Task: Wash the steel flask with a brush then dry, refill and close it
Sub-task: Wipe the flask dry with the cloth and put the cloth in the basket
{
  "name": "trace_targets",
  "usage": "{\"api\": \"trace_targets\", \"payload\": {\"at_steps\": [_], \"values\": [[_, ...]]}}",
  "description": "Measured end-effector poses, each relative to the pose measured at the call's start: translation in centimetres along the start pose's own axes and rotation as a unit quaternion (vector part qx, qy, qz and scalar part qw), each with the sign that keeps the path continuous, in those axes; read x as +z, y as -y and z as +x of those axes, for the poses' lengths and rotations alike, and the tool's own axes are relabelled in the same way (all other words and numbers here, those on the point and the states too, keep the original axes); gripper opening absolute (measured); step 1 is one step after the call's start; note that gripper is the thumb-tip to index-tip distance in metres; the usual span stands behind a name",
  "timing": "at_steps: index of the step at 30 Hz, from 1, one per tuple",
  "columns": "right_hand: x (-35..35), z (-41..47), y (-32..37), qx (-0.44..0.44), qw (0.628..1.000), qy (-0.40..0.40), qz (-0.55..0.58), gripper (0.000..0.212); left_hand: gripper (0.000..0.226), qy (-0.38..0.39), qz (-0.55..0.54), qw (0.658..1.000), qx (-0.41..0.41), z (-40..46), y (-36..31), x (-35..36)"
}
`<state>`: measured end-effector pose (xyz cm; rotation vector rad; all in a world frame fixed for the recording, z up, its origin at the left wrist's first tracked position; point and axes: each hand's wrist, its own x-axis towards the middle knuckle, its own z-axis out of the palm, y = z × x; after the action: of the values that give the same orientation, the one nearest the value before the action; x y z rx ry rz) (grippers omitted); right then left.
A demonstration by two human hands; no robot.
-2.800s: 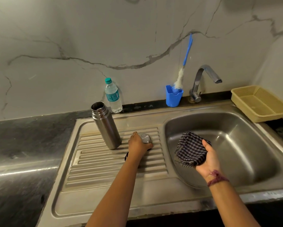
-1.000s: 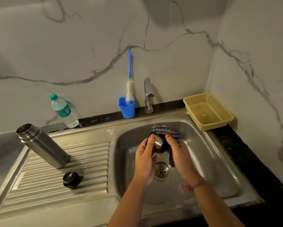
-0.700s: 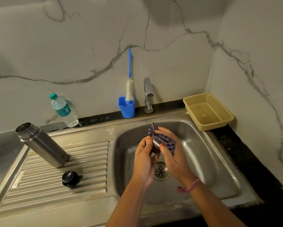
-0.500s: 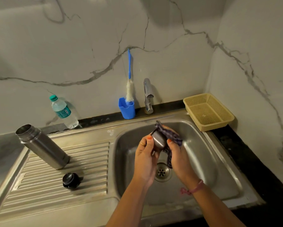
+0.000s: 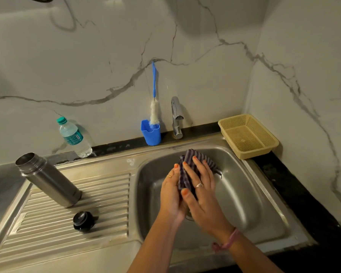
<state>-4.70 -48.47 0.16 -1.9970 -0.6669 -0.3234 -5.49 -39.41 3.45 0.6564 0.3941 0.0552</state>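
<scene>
I see both hands pressed together over the sink basin (image 5: 244,194), with a checked cloth (image 5: 187,162) sandwiched between them. The left hand (image 5: 170,196) is cupped against the cloth from the left, its fingers curled round it; the right hand (image 5: 202,192) lies over the cloth with fingers spread flat. Whatever sits inside the cloth is hidden, so I cannot tell what it is. The steel flask (image 5: 47,179) stands open-mouthed on the ribbed draining board (image 5: 106,194), well to the left of the left hand and touched by neither. Its black stopper (image 5: 82,221) lies nearer, to the lower left of the left wrist. Beyond the fingertips, the blue-handled bottle brush (image 5: 154,99) rests in a blue holder (image 5: 151,133) beside the tap (image 5: 176,117). A plastic water bottle (image 5: 73,136) stands behind the flask.
</scene>
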Motion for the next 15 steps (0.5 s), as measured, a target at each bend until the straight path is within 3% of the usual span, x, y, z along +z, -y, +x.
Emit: {"api": "trace_targets", "payload": {"at_steps": [2, 4, 6, 8, 10, 12, 15], "values": [[0.1, 0.8, -0.1, 0.036, 0.997, -0.048, 0.051, 0.056, 0.041, 0.004, 0.028, 1.0, 0.004, -0.3, 0.5, -0.1], [-0.6, 2.7, 0.1, 0.127, 0.973, -0.082, 0.173, 0.055, 0.026, -0.009, 0.052, 0.998, 0.021, -0.6, 0.8, -0.1], [-1.3, 4.4, 0.0, 0.212, 0.935, -0.066, 0.275, 0.034, 0.023, -0.012, 0.057, 0.998, 0.023, -0.8, 1.0, -0.1], [-1.5, 4.4, 0.3, 0.172, 0.964, -0.067, 0.191, 0.024, 0.02, -0.004, 0.067, 0.997, 0.029, -0.8, 0.6, -0.1], [-0.5, 2.7, 0.3, 0.07, 0.992, -0.094, 0.042, 0.035, 0.019, -0.002, 0.07, 0.997, 0.023, -0.6, 0.1, -0.1], [0.9, 1.2, -0.1, 0.023, 0.991, -0.102, -0.08, 0.04, 0.025, -0.01, 0.075, 0.997, 0.006, -0.6, 0.0, -0.1], [0.8, 1.6, -0.7, 0.053, 0.992, -0.087, -0.08, 0.037, 0.027, -0.017, 0.114, 0.993, 0.009, -1.0, 0.2, -0.3]]}}
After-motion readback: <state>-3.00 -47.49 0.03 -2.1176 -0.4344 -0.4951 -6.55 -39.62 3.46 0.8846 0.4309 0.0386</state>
